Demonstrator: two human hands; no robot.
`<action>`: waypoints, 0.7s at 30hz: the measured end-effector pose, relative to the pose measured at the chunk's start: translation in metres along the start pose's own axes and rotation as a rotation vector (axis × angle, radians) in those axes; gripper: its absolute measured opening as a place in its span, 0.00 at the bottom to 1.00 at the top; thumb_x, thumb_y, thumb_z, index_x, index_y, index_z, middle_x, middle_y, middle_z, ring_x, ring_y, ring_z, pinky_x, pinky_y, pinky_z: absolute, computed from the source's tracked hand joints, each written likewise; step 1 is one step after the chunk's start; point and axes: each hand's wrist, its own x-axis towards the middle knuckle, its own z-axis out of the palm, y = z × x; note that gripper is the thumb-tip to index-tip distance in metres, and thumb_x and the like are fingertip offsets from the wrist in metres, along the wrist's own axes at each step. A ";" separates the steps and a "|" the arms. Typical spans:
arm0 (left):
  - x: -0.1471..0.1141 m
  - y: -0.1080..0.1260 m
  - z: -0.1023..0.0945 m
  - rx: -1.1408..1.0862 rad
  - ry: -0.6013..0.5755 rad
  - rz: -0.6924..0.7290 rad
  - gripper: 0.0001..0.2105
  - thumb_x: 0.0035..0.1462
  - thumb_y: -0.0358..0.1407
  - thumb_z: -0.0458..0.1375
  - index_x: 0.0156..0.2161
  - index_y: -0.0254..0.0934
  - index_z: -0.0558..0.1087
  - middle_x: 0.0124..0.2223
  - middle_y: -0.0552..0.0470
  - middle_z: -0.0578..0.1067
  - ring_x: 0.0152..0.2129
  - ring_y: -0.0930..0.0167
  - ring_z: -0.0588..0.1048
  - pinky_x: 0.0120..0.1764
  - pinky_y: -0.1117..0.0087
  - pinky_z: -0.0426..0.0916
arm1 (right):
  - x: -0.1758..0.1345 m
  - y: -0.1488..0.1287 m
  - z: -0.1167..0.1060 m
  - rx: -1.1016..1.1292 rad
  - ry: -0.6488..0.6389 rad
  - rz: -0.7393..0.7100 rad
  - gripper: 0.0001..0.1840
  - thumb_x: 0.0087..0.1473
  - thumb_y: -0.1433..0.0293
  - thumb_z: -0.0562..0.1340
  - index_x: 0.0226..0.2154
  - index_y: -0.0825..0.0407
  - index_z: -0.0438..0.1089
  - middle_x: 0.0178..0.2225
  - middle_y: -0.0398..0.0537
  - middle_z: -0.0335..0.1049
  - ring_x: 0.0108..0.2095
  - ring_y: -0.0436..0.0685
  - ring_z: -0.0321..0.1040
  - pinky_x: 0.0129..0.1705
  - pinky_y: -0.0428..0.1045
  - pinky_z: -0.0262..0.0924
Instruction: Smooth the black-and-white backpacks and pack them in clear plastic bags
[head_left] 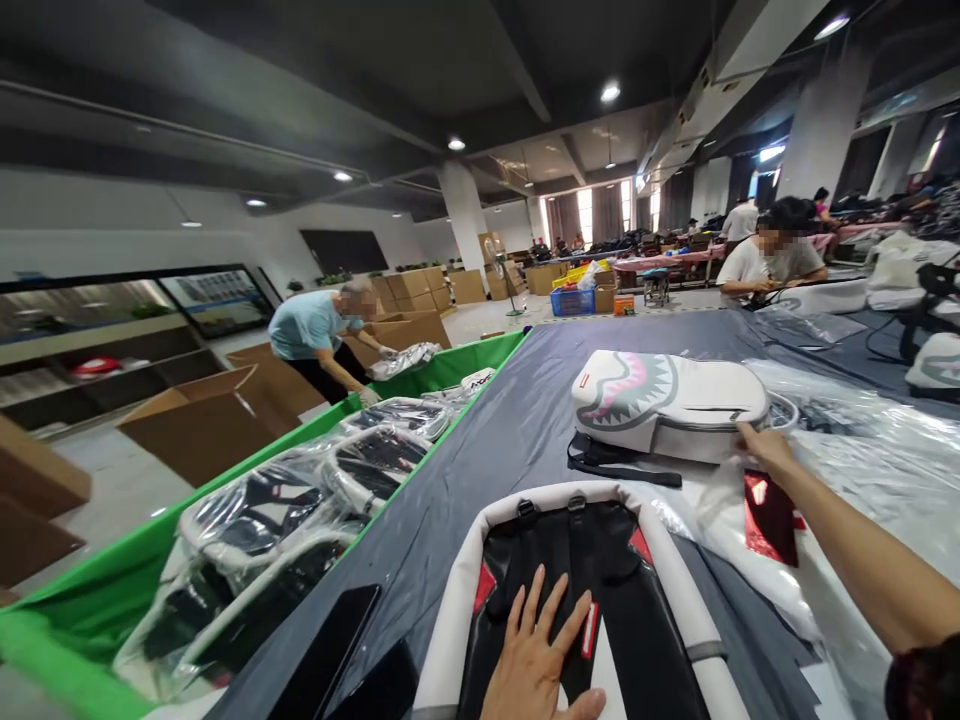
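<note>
A white backpack (675,640) with a black back panel and red corner patches lies on the grey-covered table in front of me, its straps side up. My left hand (536,655) rests flat on that panel with the fingers spread. Farther off lies a second white backpack (630,400), printed with a pink and grey toothed-mouth pattern, a black strap trailing at its near side. At its right end my right hand (766,450) has its fingers closed on the edge near the zipper. A shiny red piece (772,520) lies beneath my right forearm.
Left of the table (480,440), a green-lined bin (247,485) holds several plastic-wrapped backpacks. A co-worker (315,335) leans over its far side with a wrapped item. Clear plastic bags (877,480) cover the table's right. Another person (772,255) works across it. Cardboard boxes (202,420) stand behind the bin.
</note>
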 end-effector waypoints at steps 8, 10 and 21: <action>-0.001 0.004 -0.013 0.040 -0.028 0.012 0.44 0.58 0.67 0.52 0.73 0.56 0.43 0.74 0.51 0.54 0.70 0.47 0.54 0.64 0.44 0.58 | 0.065 -0.074 0.029 0.286 0.018 -0.077 0.23 0.67 0.56 0.60 0.58 0.53 0.66 0.55 0.54 0.69 0.49 0.59 0.71 0.50 0.59 0.70; -0.001 0.004 -0.013 0.080 0.012 0.046 0.44 0.59 0.67 0.51 0.74 0.53 0.44 0.73 0.49 0.56 0.69 0.46 0.56 0.62 0.45 0.60 | 0.057 -0.081 0.034 0.285 0.043 -0.127 0.23 0.67 0.57 0.60 0.58 0.51 0.66 0.57 0.54 0.67 0.52 0.60 0.69 0.54 0.61 0.67; 0.001 0.008 -0.015 -0.034 0.032 0.043 0.44 0.59 0.64 0.54 0.74 0.53 0.45 0.74 0.47 0.55 0.70 0.45 0.53 0.62 0.39 0.60 | -0.045 -0.041 0.097 0.063 -0.187 -0.113 0.13 0.61 0.60 0.67 0.33 0.52 0.71 0.33 0.43 0.71 0.34 0.51 0.69 0.39 0.50 0.68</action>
